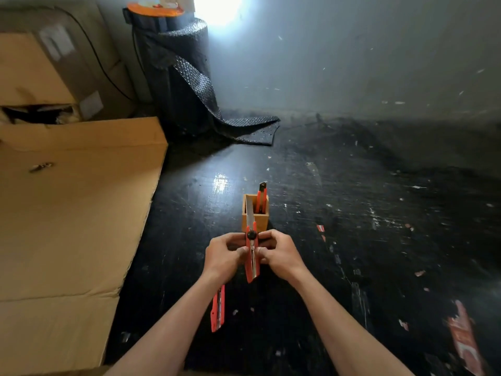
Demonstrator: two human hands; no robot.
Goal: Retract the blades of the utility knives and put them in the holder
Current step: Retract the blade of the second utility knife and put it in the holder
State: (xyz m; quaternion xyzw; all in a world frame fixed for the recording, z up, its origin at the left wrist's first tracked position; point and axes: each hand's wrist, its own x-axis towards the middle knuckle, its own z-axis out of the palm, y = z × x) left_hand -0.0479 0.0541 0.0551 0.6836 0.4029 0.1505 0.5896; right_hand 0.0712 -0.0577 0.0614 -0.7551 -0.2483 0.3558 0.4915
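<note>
Head view. An orange utility knife is held between both hands, its long axis running away from the person and its extended blade pointing toward, and overlapping in view, the wooden holder just beyond. The left hand and right hand flank the handle symmetrically; the fingers of each are clenched on the knife body, thumbs pressing its upper face just behind the black locking knob. Neither hand is clearly nearer the knob, which sits between the forefingers. The blade is not yet retracted; by judgement, the coming move is to loosen the knob and draw the blade back along the handle's axis, toward the person. Because the tip points at the holder, the knife needs little turning before insertion, though the exposed edge passes close to the holder's near rim.

A second orange knife already stands upright in the holder, occupying its far right side. A third knife lies on the dark bench under the left forearm, roughly parallel to the held one, well within reach. Flattened cardboard lies to the left, and a roll of bubble wrap stands well beyond; neither obstructs.
</note>
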